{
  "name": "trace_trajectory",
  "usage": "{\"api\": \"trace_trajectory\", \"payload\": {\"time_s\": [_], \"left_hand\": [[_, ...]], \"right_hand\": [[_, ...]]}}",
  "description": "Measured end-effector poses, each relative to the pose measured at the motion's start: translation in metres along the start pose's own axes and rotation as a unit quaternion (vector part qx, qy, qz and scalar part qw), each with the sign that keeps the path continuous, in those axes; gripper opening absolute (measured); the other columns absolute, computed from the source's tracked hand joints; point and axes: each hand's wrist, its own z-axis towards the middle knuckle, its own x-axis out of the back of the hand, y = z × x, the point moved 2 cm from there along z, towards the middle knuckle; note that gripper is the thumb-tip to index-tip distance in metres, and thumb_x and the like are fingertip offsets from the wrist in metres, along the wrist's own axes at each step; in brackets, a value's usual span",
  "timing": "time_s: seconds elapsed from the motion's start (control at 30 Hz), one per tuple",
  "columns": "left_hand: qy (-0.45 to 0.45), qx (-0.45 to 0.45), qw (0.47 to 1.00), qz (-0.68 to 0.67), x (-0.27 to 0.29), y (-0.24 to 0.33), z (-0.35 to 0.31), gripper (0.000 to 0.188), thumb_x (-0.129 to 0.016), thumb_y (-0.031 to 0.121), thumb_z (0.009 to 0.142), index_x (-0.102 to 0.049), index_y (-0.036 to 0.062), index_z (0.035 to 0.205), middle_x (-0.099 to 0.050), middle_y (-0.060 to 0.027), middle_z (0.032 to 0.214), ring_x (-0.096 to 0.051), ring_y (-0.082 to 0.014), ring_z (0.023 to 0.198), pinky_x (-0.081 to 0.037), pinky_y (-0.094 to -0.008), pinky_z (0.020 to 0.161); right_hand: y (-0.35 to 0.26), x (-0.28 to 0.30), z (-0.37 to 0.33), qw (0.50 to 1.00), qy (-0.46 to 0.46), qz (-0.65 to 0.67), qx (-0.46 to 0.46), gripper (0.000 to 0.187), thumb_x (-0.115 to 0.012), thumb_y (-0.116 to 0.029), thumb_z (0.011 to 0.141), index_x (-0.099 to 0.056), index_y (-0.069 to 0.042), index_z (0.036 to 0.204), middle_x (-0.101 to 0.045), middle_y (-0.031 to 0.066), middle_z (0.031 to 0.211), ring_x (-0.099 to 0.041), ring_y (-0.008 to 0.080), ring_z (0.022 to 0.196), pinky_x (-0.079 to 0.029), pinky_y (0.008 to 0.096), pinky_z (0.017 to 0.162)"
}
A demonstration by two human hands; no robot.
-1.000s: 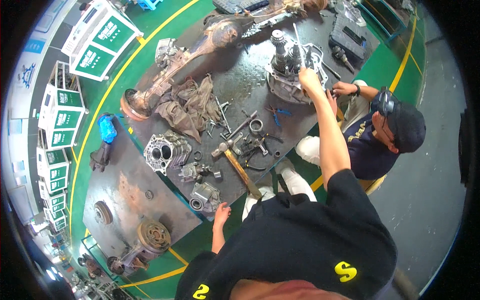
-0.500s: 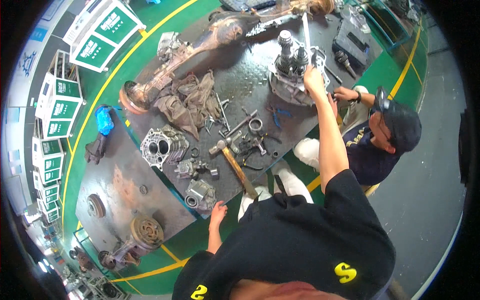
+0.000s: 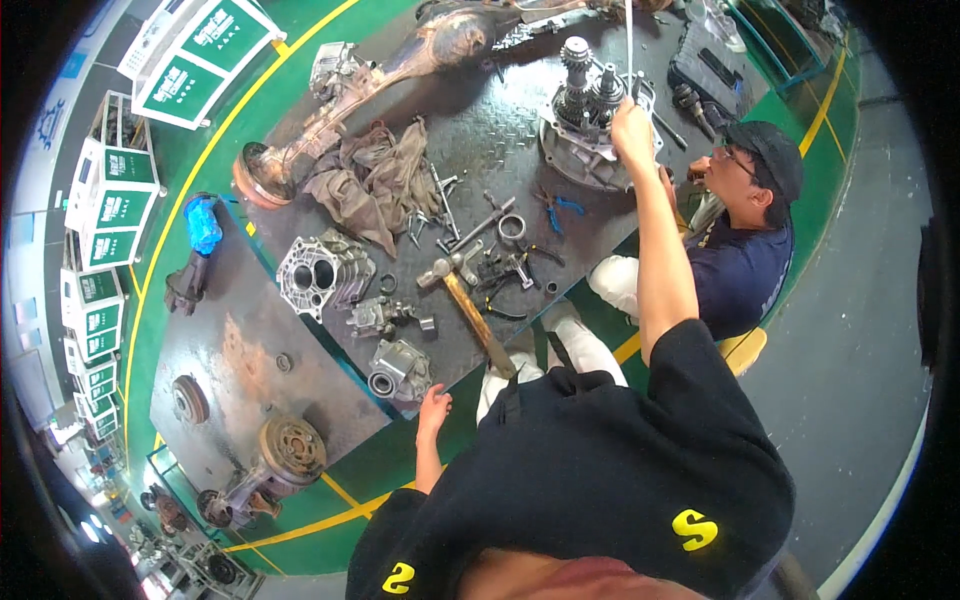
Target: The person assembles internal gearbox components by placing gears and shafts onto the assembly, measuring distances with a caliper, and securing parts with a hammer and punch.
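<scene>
Stretched out ahead, my right hand is wrapped round the lower end of a long, slim, silvery metal bar that points away from me. It is just right of a gearbox housing with upright gear shafts. Whether the bar touches the housing is hard to make out. My left hand hangs off the bench's near edge, empty, fingers loosely apart. A small metal casting is the nearest part to it. A wooden-handled hammer lies on the bench to its right.
A co-worker sits at the right, close to the housing. On the metal bench are a rag, a gearbox case, blue-handled pliers, a black tool case and, along the far side, a rusty axle.
My right hand and the bar have shifted slightly farther away. The co-worker has raised and turned their head, and their arm has drawn back. My left hand's fingers have spread a little.
</scene>
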Motion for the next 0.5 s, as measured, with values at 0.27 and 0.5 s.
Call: {"api": "trace_trajectory", "payload": {"time_s": [0.27, 0.5], "left_hand": [[-0.013, 0.005, 1.0, 0.02, -0.005, 0.01, 0.003, 0.052, -0.063, 0.017, 0.096, -0.051, 0.0043, 0.144, -0.07, -0.0045, 0.093, -0.064, -0.0116, 0.076, -0.051, -0.0274, 0.068], [0.012, 0.026, 1.0, 0.0, 0.001, 0.011, 0.007, 0.049, -0.063, 0.015, 0.096, -0.053, 0.005, 0.143, -0.069, -0.005, 0.091, -0.063, -0.0125, 0.075, -0.051, -0.0276, 0.067]], "right_hand": [[-0.012, 0.015, -0.003, 0.994, 0.101, -0.019, 0.04, 0.061, -0.031, -0.034, 0.108, -0.068, 0.012, 0.094, -0.068, 0.0395, 0.101, -0.068, 0.0517, 0.103, -0.051, 0.0587, 0.092], [0.005, 0.001, 0.002, 0.995, 0.046, -0.065, 0.056, 0.053, -0.035, -0.03, 0.105, -0.067, 0.013, 0.098, -0.069, 0.0359, 0.085, -0.074, 0.0427, 0.085, -0.056, 0.0543, 0.083]]}}
